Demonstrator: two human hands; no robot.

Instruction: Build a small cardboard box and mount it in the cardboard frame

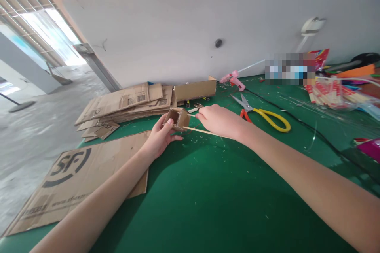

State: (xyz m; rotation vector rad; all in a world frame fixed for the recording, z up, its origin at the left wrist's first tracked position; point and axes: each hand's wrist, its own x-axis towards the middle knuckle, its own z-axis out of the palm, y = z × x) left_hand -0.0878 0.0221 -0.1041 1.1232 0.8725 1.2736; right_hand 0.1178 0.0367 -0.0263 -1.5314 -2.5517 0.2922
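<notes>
My left hand [158, 138] is closed around a small open cardboard box [184, 119], its thumb over the near edge. Two thin wooden sticks come out of the box's right side. The lower stick [204, 131] runs rightward, passing below my right hand [218, 118]. That hand is closed, with its fingertips pinching the end of the upper wooden stick [191, 115] close to the box. Its other fingers are turned away from view. Both hands are above the green tabletop [202, 193].
Flattened cardboard [118, 102] is stacked at the back left, with a large printed sheet [97, 174] nearer. A pink glue gun [236, 81], yellow-handled scissors [271, 118] and a black cable [299, 118] lie to the right. Bagged sticks [326, 91] sit at the far right.
</notes>
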